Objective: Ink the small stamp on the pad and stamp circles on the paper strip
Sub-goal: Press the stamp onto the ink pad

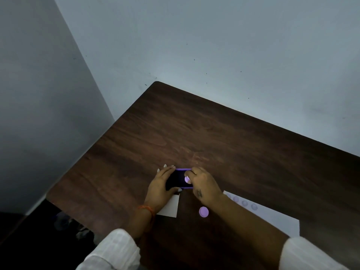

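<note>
Purple-rimmed ink pad (178, 179), long axis left-right on desk (194, 137). Left hand (161, 187) fingers gripping its left end; right hand (202, 184) fingers pinching small stamp (187, 179), face-down on pad. Paper strip (272, 217) near right.

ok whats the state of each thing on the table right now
ink pad: open, dark face showing, steadied by the left hand
small stamp: pinched in the right hand, down on the pad
purple cap: lying loose on the table
paper strip: flat, four faint circles in view
white card: flat, partly under the left hand
</note>
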### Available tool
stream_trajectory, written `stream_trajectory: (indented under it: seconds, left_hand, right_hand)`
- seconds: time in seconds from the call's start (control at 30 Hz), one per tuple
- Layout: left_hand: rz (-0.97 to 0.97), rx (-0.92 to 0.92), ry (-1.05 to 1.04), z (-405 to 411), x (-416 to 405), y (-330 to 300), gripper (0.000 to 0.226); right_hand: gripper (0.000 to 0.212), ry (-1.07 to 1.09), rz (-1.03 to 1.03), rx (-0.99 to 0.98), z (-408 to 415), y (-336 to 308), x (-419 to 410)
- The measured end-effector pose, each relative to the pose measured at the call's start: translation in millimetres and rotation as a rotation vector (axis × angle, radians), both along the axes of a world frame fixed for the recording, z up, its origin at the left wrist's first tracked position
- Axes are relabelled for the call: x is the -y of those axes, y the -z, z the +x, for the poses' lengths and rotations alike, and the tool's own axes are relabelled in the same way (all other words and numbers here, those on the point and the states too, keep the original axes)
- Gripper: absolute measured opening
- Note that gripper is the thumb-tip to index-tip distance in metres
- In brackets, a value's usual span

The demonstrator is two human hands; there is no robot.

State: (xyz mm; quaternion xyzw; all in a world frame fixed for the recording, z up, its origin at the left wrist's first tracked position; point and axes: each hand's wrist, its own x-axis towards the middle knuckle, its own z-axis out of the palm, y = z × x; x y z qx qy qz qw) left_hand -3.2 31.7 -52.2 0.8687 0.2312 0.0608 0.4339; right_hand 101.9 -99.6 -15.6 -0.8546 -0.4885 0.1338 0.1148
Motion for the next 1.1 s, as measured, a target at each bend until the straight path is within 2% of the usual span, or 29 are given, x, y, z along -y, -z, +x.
stream_trajectory:
  seconds: [0.13, 0.27, 0.47, 0.67, 0.87, 1.0, 1.1]
  left_hand:
    - [-0.009, 0.004, 0.0, -1.1, -0.1, -0.3, 0.071]
    - [-0.01, 0.003, -0.004, 0.2, -0.2, -1.1, 0.071]
    - [-0.008, 0.006, -0.012, 0.1, -0.5, 1.5, 0.072]
    - [-0.023, 0.01, 0.003, 1.3, -2.9, 1.2, 0.072]
    - [-0.032, 0.019, -0.004, 0.8, -2.7, 1.1, 0.072]
    - [-0.039, 0.006, -0.002, 0.6, -2.3, -2.4, 0.072]
    - [-0.034, 0.001, -0.002, 1.2, -1.4, -3.5, 0.073]
  right_hand:
    - [0.017, 0.129, 0.12, -0.148, 8.7, -10.7, -0.8]
    - [0.026, 0.025, 0.008, -0.007, 13.2, -13.6, -2.0]
    - [0.029, 0.105, -0.053, 0.023, 7.4, -15.5, -12.4]
    - [0.024, -0.115, -0.166, 0.037, 25.3, -16.6, -13.3]
    - [0.035, 0.084, -0.095, 0.034, 1.5, -16.5, -12.6]
    - [0.018, 0.091, -0.057, -0.104, 20.4, -30.8, -13.0]
    - [0.019, 0.038, -0.066, -0.147, 18.3, -29.7, -7.9]
